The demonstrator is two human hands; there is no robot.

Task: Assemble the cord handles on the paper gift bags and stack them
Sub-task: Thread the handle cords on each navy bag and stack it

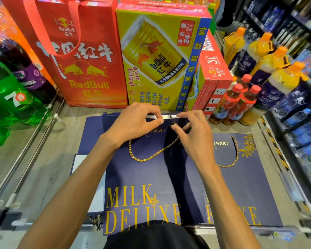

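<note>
Eyes down on the flat navy-blue paper gift bag with gold MILK DELUXE lettering (151, 186), lying face-up on the wood-grain surface (52, 159) with its top edge away from the person. The left hand (133, 123) pinches that top edge, thumb and fingers (157, 121) pressed together on the lip, I'd say to steady the mouth and keep the hole exposed. The right hand (192, 139) pinches the knotted end of the twisted gold cord handle (147, 157) right at the hole, which looks like seating the knot. The loop sags across the bag's face. Overlapped on the right, a second navy bag (244, 186) already wears its gold cord (237, 151), and more flat navy bags (92, 133) peek out beneath
</note>
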